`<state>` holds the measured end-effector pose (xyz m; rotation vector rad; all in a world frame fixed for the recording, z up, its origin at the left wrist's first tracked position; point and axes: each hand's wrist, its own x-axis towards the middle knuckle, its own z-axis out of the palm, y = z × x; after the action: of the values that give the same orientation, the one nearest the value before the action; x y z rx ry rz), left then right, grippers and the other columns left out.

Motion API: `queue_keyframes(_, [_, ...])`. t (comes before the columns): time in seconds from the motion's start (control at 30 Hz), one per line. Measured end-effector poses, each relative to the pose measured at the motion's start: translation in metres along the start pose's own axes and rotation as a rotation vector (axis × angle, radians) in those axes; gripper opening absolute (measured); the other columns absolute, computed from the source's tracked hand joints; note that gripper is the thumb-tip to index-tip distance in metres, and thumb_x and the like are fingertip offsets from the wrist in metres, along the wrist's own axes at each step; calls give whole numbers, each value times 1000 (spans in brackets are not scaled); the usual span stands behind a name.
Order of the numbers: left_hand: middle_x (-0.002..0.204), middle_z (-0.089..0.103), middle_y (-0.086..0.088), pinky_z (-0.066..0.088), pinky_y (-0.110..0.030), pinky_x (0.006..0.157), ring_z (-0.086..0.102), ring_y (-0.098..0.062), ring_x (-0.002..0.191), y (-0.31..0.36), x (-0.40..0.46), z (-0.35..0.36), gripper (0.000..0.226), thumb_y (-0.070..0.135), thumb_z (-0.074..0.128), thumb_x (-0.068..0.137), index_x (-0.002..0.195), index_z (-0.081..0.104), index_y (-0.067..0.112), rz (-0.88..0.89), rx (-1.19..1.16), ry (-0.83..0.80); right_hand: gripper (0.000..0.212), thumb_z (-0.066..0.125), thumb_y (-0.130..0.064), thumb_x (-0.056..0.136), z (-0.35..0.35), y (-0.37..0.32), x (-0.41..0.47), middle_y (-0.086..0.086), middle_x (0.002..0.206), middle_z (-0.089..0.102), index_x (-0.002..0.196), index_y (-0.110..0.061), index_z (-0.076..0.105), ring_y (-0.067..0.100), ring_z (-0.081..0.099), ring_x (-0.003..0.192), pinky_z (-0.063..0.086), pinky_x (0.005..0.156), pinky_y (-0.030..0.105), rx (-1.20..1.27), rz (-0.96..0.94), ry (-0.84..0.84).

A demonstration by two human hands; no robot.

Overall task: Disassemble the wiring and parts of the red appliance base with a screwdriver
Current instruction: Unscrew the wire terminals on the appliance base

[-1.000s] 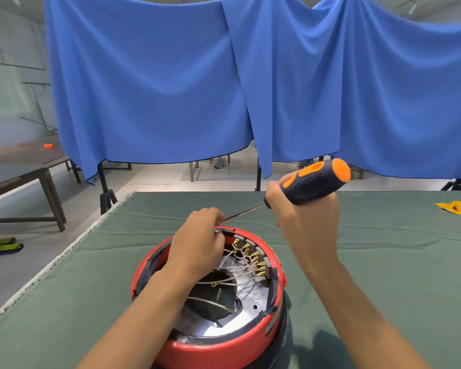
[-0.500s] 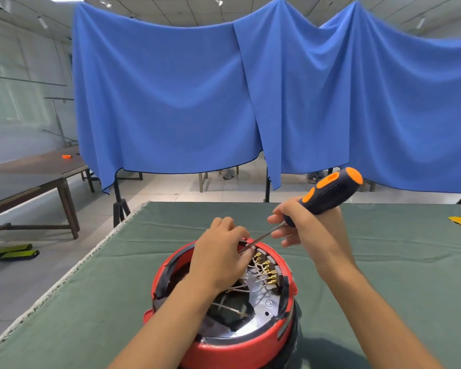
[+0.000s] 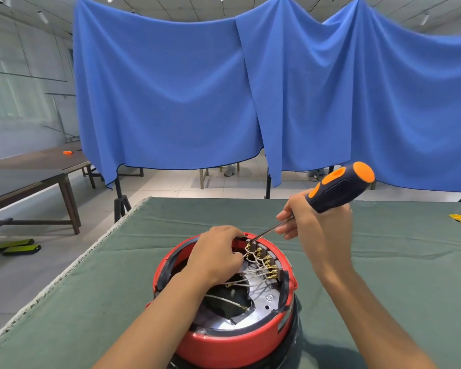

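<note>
Red appliance base (image 3: pixel 232 339) sits open on the desk (image 3: pixel 383 275), most wires (image 3: pixel 253 272) still on their brass terminals (image 3: pixel 266 262); my right hand (image 3: pixel 320 230) grips the screwdriver (image 3: pixel 338 187), tip at the top terminal, my left hand (image 3: pixel 218 254) curled among the wires, whether pinching one I cannot tell

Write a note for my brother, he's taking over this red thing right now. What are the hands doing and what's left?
Right hand grips the screwdriver, tip at the top brass terminal.
Left hand reaches inside the red appliance base on the green table; fingers curled by the white wires, grip hidden.
Done: base open, one wire end loose.
Left: wires on the terminals still attached.
</note>
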<state>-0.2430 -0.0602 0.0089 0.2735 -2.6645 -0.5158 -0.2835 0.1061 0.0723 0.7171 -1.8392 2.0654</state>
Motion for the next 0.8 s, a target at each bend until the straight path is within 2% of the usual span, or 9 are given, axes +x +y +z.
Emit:
queue_keyframes(0.23, [129,55,9,31,-31,103,43,-13,121,1,1,1,44,23,53,83,126,54,26,26,51,0,16,54,-19,68,-1,4,2,4,54,66,58,-8,61,21,63,42,48,42,25,-30,-40,1])
queue_keyframes(0.37, [131,53,9,29,-32,103,41,-13,122,1,2,3,43,27,51,85,127,53,27,33,66,-10,22,52,-23,68,4,5,0,-2,51,63,50,-12,58,9,58,47,47,54,30,-123,-103,36])
queue_keyframes(0.43, [131,52,8,29,-32,103,40,-13,122,1,3,3,42,30,49,85,127,52,28,34,83,-11,27,50,-26,67,10,2,0,-10,49,60,49,-8,58,7,55,52,43,56,31,-226,-141,54])
queue_keyframes(0.5, [132,51,8,28,-33,102,40,-14,122,2,3,4,42,34,47,87,128,52,28,37,100,-13,31,48,-26,66,16,-2,4,-5,48,59,51,-1,57,10,55,52,44,55,35,-245,-150,23])
queue_keyframes(0.57, [132,51,7,28,-33,102,40,-15,122,1,3,5,42,36,47,87,129,52,29,37,107,-12,34,48,-23,66,22,-6,11,6,45,57,55,9,52,16,61,50,49,56,40,-205,-138,-37])
queue_keyframes(0.63, [132,50,6,28,-33,102,40,-15,122,1,3,5,43,37,47,87,130,52,29,38,111,-15,32,47,-18,66,27,-10,17,10,40,47,55,11,43,23,61,46,48,54,41,-143,-119,-77])
queue_keyframes(0.7, [132,50,5,28,-33,101,39,-15,122,1,3,5,44,37,47,87,130,51,29,37,112,-16,26,47,-15,66,32,-11,21,3,36,38,52,4,38,28,47,40,48,48,39,-42,-91,-80])
queue_keyframes(0.8, [132,49,5,27,-33,102,39,-15,123,0,3,6,45,35,49,86,131,50,29,37,113,-21,20,47,-14,65,39,-9,27,0,39,28,53,-1,39,19,32,36,40,42,29,100,-48,-57])
